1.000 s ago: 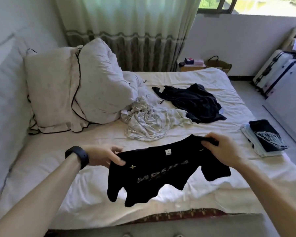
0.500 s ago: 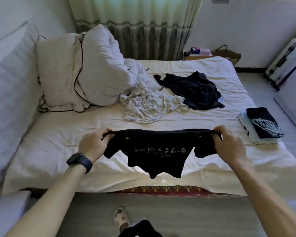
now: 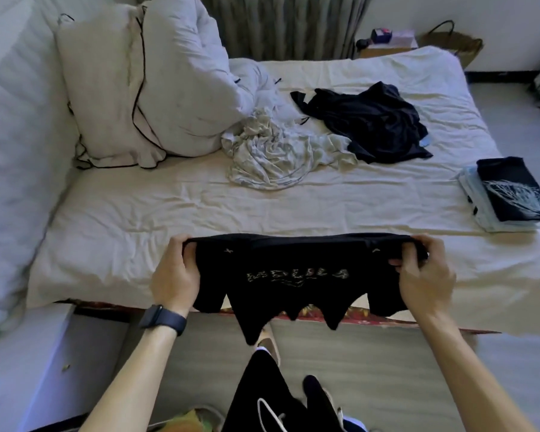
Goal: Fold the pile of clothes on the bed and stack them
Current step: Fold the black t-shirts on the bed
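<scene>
A person's left hand (image 3: 175, 277) and right hand (image 3: 423, 277) hold a black short-sleeved T-shirt with pale lettering across the chest (image 3: 293, 269) stretched flat between them, in the air above the near edge of a wide bed covered in a creased cream sheet (image 3: 131, 219), as seen from a head-worn camera. The fingers of each hand are curled round one end of the shirt's top edge, gripping it at the shoulders, while the sleeves and ragged-hanging hem drop past the bed's edge toward the grey floor (image 3: 371, 363). A dark wristwatch (image 3: 164, 319) sits on the left wrist. Further back, mid-bed, a crumpled pale grey garment (image 3: 272, 157) lies touching a crumpled dark garment (image 3: 368, 120) to its right; both are unfolded. Well apart from them, at the bed's right edge, rests a small folded stack of clothes (image 3: 505, 198), a black piece with pale streaks on top of light blue ones. Two white pillows with dark piping (image 3: 156, 82) lean together at the bed's left end, and a woven brown basket (image 3: 459, 42) stands on the floor past the far corner
</scene>
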